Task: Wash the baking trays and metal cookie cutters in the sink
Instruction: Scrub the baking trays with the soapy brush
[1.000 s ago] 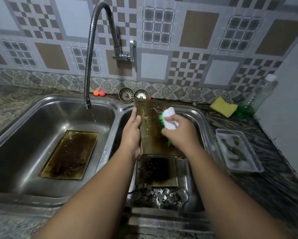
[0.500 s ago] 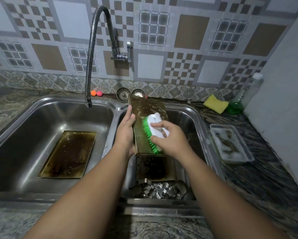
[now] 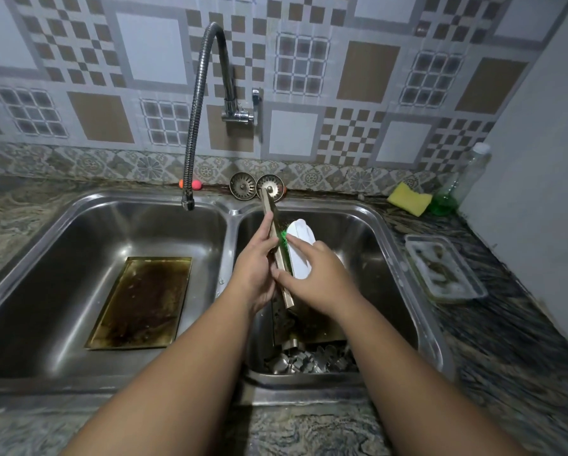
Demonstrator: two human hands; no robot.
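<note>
Over the right basin (image 3: 374, 245) my left hand (image 3: 256, 268) grips a brownish baking tray (image 3: 277, 245), turned edge-on toward me. My right hand (image 3: 315, 274) holds a white scrub brush (image 3: 300, 255) whose green bristles press against the tray's right face. A second stained tray (image 3: 141, 301) lies flat in the left basin (image 3: 78, 245). Another dark tray (image 3: 309, 327) lies under my hands in the right basin, with several metal cookie cutters (image 3: 309, 358) piled at its near end.
A flexible faucet (image 3: 197, 126) ends above the left basin. Two sink strainers (image 3: 256, 185) stand at the back rim. On the right counter are a yellow sponge (image 3: 409, 198), a bottle of green liquid (image 3: 457, 185) and a soapy clear container (image 3: 443, 268).
The held tray has turned from facing me to edge-on. The brush stayed against it, now on its right side, and the view has shifted slightly.
</note>
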